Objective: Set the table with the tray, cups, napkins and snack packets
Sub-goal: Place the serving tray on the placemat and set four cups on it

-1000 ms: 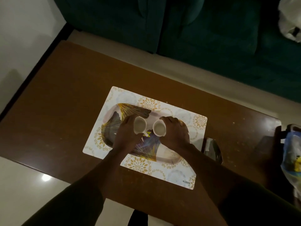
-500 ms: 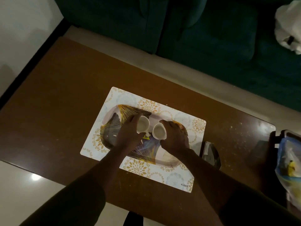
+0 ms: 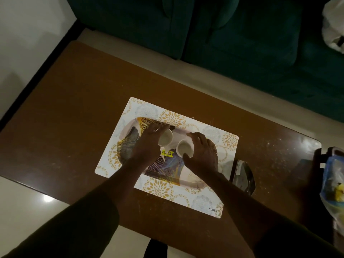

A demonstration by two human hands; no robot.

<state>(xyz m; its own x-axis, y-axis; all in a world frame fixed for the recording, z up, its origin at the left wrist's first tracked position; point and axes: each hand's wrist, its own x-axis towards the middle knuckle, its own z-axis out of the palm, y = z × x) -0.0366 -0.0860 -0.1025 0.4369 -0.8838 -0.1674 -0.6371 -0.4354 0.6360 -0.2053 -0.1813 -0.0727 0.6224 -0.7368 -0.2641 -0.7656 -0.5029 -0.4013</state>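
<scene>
A patterned oval tray (image 3: 128, 140) with gold fan lines lies on a white floral placemat (image 3: 201, 200) in the middle of the brown table (image 3: 70, 112). Two small white cups stand on the tray side by side. My left hand (image 3: 147, 146) holds the left cup (image 3: 166, 138) from its left side. My right hand (image 3: 202, 152) curls around the right cup (image 3: 184, 148), thumb in front and fingers behind. A yellow price sticker (image 3: 167, 153) shows on the tray between my hands.
A dark shiny packet (image 3: 242, 175) lies on the table just right of the placemat. A plastic bag with blue and yellow items (image 3: 333, 185) sits at the right edge. A green sofa (image 3: 232, 34) runs along the far side, with a white bag (image 3: 335, 25) on it.
Both hands have shifted the cups slightly farther from me on the tray and a little apart. The price sticker now shows fully between my hands.
</scene>
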